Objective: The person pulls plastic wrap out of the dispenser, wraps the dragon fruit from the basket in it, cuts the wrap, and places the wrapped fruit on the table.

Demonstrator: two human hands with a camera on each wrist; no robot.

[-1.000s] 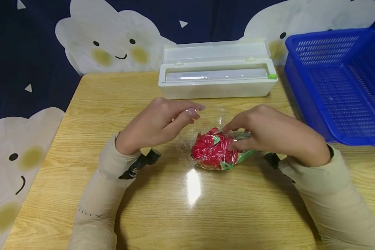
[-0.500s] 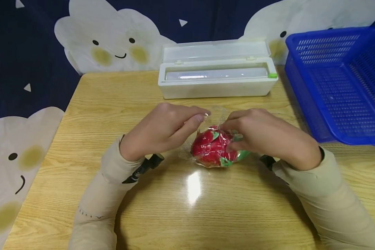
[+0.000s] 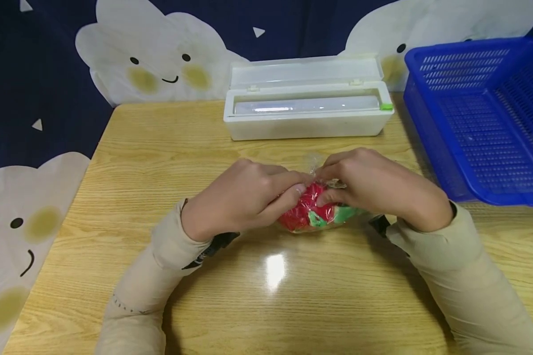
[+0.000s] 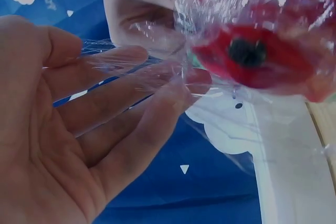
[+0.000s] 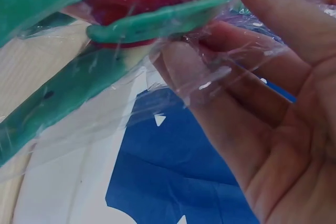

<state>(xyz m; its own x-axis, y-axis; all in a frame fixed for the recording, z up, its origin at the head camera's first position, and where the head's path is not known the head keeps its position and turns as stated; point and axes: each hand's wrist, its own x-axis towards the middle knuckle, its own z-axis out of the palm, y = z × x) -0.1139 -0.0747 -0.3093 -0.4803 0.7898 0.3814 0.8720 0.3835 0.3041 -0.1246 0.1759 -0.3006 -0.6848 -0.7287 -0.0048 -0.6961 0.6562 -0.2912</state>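
A red dragon fruit with green scales lies on the table between both hands, covered in clear plastic wrap. Its dark end faces the left wrist view. My left hand pinches the wrap on the fruit's left side, its thumb and forefinger over the fruit. The film stretches across these fingers in the left wrist view. My right hand grips the wrapped fruit from the right, thumb on its near side and fingers behind it. Bunched film stands up behind the fruit between the hands. The fruit's left part is hidden by my left hand.
Behind the hands stands a long white cling film box, lid up, with a roll inside. A blue plastic basket is at the right. A dark curtain with white clouds hangs at the table's back and left.
My left hand has moved right and toward me, onto the fruit, drawing the film in. My right hand has shifted slightly left, and the film behind the fruit is now bunched.
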